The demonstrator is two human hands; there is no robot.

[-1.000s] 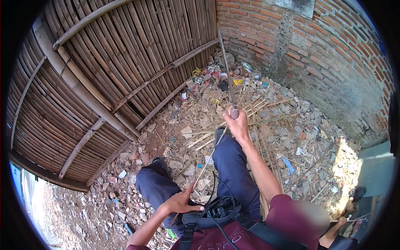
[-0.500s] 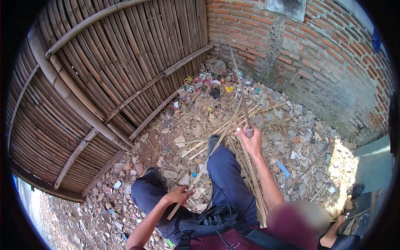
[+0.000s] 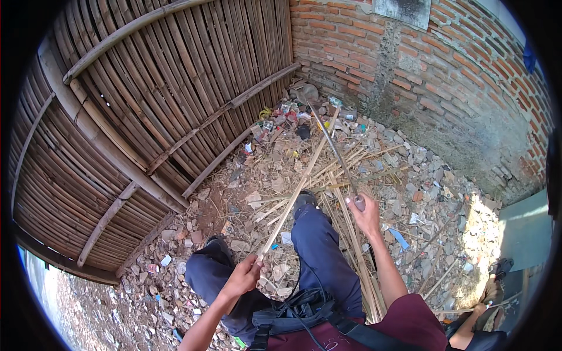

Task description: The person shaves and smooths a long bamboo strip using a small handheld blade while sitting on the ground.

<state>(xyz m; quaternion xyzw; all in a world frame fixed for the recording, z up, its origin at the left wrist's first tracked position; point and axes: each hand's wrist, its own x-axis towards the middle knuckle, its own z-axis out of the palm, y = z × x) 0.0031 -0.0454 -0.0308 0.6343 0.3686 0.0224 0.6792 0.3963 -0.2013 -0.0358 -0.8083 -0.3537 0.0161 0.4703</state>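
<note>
My left hand (image 3: 244, 276) is closed round the near end of a long, pale bamboo strip (image 3: 297, 193), which slants away over my shoe toward the far rubble. In my right hand (image 3: 367, 217) is the handle of a machete; its long, narrow blade (image 3: 335, 146) points forward and to the left. The blade's far part passes over or close to the strip, and I cannot tell whether they touch. More split bamboo strips (image 3: 358, 266) lie by my right leg, with others crossing beyond my shoe.
A bamboo-slat wall (image 3: 170, 88) rises on the left and a brick wall (image 3: 427, 88) at the back right. Stones and litter (image 3: 404, 169) cover the ground. At the lower right, another person's hand (image 3: 480, 308) is near a thin strip.
My left hand has moved slightly up, and the strip's end no longer sticks out below it. The strip now reaches farther away. The machete has come down and nearer, its tip farther left.
</note>
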